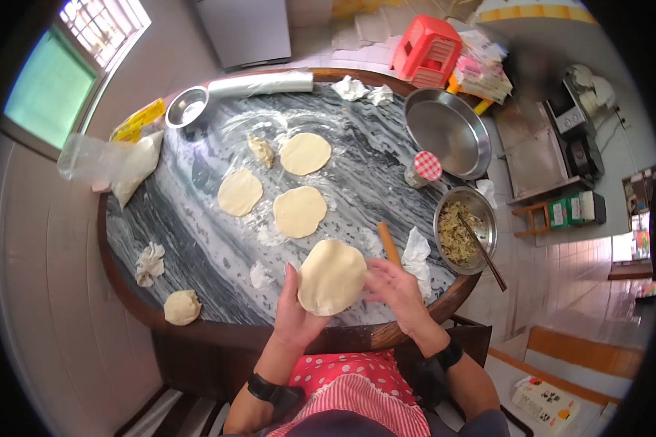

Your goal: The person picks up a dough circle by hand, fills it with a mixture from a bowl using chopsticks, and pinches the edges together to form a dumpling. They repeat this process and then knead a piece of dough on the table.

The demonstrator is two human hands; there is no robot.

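A flattened round of dough (332, 277) rests on my left hand (297, 313), whose thumb shows along its left edge while the fingers are hidden beneath. My right hand (402, 297) is at the round's right edge, fingers stretched out and apart; whether they touch the dough is hard to tell. Three more dough rounds lie flat on the marble table: one (300, 212) just beyond my hands, one (240, 193) to the left, one (305, 154) farther back. Beside the farthest sits a small rough dough piece (261, 150). A wooden rolling pin (389, 243) lies beyond my right hand.
At right stand a metal bowl of chopped filling (459, 244) with chopsticks (485, 251), a jar (423, 169) and a large round pan (448, 131). A dough lump (182, 307) sits near the left edge, a flour bag (137, 166) and small steel bowl (187, 107) behind.
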